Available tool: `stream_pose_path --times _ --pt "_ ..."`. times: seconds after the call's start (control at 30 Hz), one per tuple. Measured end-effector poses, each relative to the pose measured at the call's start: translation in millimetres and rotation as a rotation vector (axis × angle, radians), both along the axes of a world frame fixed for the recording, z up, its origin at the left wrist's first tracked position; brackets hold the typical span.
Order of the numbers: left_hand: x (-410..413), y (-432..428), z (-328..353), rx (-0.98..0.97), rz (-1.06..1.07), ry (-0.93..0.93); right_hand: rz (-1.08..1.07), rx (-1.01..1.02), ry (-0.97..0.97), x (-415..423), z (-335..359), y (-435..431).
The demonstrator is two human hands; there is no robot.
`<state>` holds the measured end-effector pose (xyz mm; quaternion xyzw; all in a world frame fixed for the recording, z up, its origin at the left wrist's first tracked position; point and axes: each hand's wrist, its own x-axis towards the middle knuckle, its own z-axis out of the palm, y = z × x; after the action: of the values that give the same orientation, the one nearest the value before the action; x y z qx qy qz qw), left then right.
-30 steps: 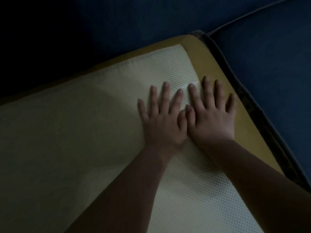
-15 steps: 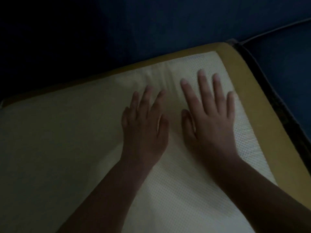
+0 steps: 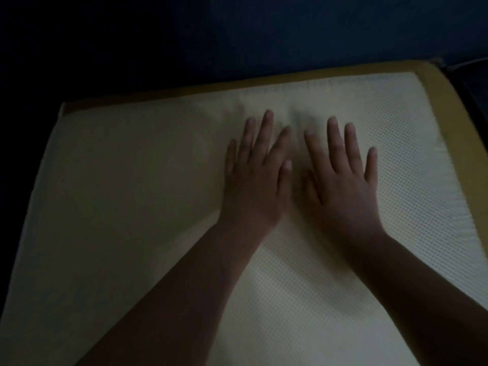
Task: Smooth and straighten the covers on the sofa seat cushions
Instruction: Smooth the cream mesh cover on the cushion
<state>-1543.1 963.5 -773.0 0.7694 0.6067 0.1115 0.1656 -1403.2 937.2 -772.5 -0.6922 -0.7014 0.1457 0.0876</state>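
A pale cream mesh cover (image 3: pixel 118 194) lies over a mustard-yellow seat cushion (image 3: pixel 446 101), whose band shows along the far and right edges. My left hand (image 3: pixel 253 178) lies flat on the cover near its far middle, fingers straight and spread. My right hand (image 3: pixel 340 178) lies flat beside it, a small gap between the thumbs. A soft fold in the cover sits just beyond the fingertips.
Dark blue sofa upholstery (image 3: pixel 264 30) rises behind the cushion. A dark seam of the neighbouring seat (image 3: pixel 472 101) runs along the right edge. The scene is dim, and the left side falls into shadow.
Both hands have slid left along the cover, away from the cushion's right corner toward its middle, and parted slightly. More of the cushion's left part is now in view.
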Motion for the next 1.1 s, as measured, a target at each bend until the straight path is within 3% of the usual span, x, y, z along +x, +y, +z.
stream_pose_path --times 0.13,0.3,0.5,0.7,0.77,0.9,1.1 --pt "-46.2 -5.5 0.6 0.118 0.109 0.131 0.031 0.138 0.061 -51.1 10.2 6.9" --pt "-90.9 -15.6 -33.9 -0.122 0.158 0.326 0.092 -0.101 -0.110 -81.7 -27.9 1.9" --pt "-104.4 -9.0 -15.1 -0.103 0.102 0.086 0.075 -0.161 -0.094 -91.1 -15.2 6.2" --pt "-183.6 -1.8 17.6 0.224 0.268 0.158 0.154 0.198 0.110 -179.8 33.8 20.3" --pt "-214.7 -7.5 5.2 0.160 0.307 0.213 0.173 0.204 0.120 -207.9 26.4 19.7" --pt "-253.3 -31.5 -29.8 -0.088 0.264 0.306 0.250 -0.020 -0.079 -235.2 -23.1 4.5" --pt "-260.0 -29.4 -20.8 -0.090 0.234 0.153 0.238 -0.048 -0.113 -243.0 -28.0 2.4"
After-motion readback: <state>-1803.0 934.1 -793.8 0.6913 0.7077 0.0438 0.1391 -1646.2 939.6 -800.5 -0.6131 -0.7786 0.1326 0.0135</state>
